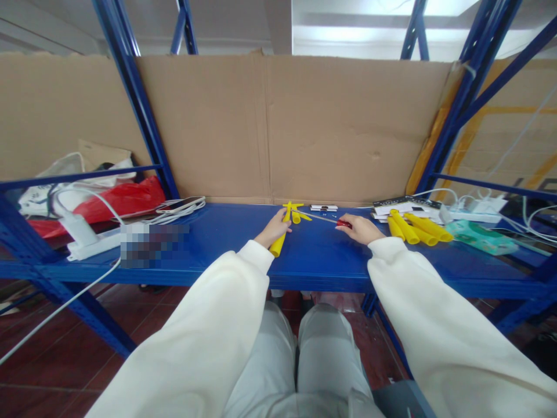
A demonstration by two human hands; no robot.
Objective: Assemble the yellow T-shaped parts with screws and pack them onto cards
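The fingers of the left hand (273, 228) are clamping on a yellow tubular part (277, 245), which is standing at a tilt above the near half of the blue tabletop (235, 232). The fingers of the right hand (360, 229) are clamping on the red handle of a screwdriver (337, 222), whose shaft is pointing left toward the upper end of that part. Whether the tip is touching it cannot be told.

Probable faults:

1. Tip slip. The shaft is running almost level toward the left fingers; should the tip be sitting off-centre, it could be skidding into them under load.

2. Part rotation. The round body is relying on finger grip alone; turning force could be twisting it loose.

3. Mix-up or knock. A second yellow part (296, 216) is lying just beyond the left hand, crowding the work point; a careless elbow or wrist could be shifting it.

4. Rolling stock. The yellow tubes (418, 229) are lying near the right forearm; a sideways sweep of the sleeve (391, 255) could be scattering them.
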